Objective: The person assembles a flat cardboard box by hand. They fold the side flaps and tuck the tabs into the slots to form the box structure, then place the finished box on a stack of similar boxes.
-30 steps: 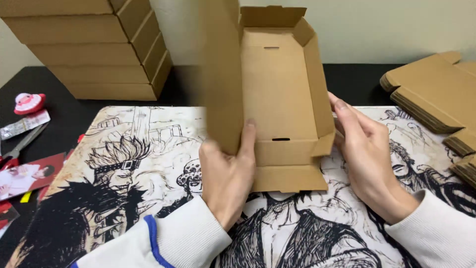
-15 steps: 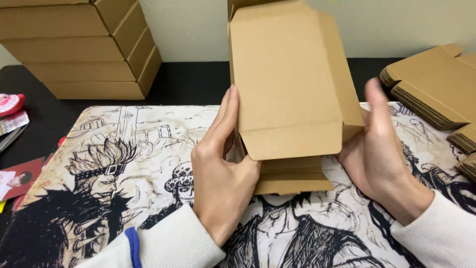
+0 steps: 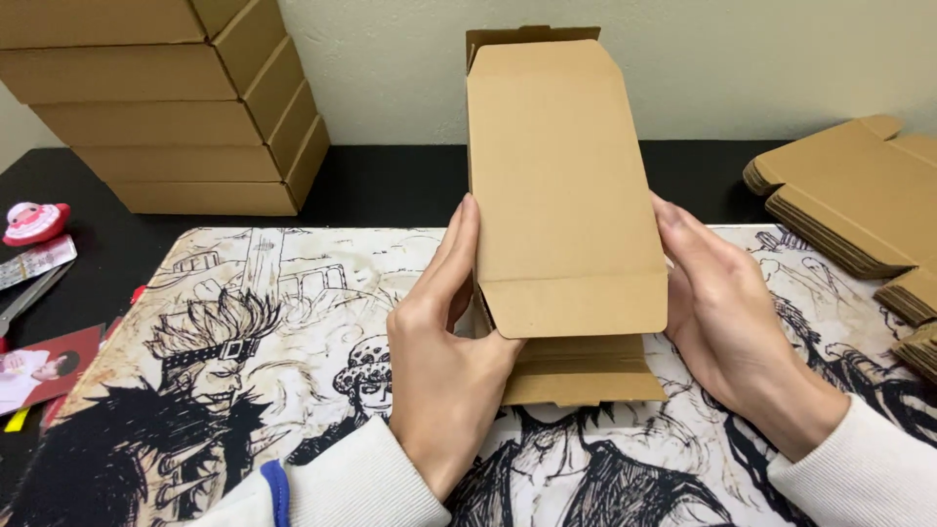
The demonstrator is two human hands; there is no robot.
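Left hand: my left hand clasps the left edge of the cardboard box, fingers straight up along its side, thumb tucked behind near the bottom corner.
Right hand: my right hand cups the right edge, fingers spread flat against the side wall, palm half open.
Box: it stands on its short end at the middle of the mat, lid panel folded toward me, its front flap hanging loose at 6 o'clock over the base.
Doing it well: I judge the flap wants tucking. I should keep both side walls squeezed square so the flap meets its slot straight, and press along the crease, not the middle of the panel, or the board may buckle.
Material: plain brown corrugated board, matte, with crisp scored folds and rounded flap corners; stiff but easily dented by a thumb.
Mat: smooth, printed with black-and-white comic figures, lying flat on the black tabletop.
At 10 o'clock: a stack of finished boxes, same brown board, edges lined up.
At 3 o'clock: a pile of unfolded flat blanks, layered edges showing.
At 9 o'clock: a small pink round toy, a photo card and something like scissors, too cropped to tell.
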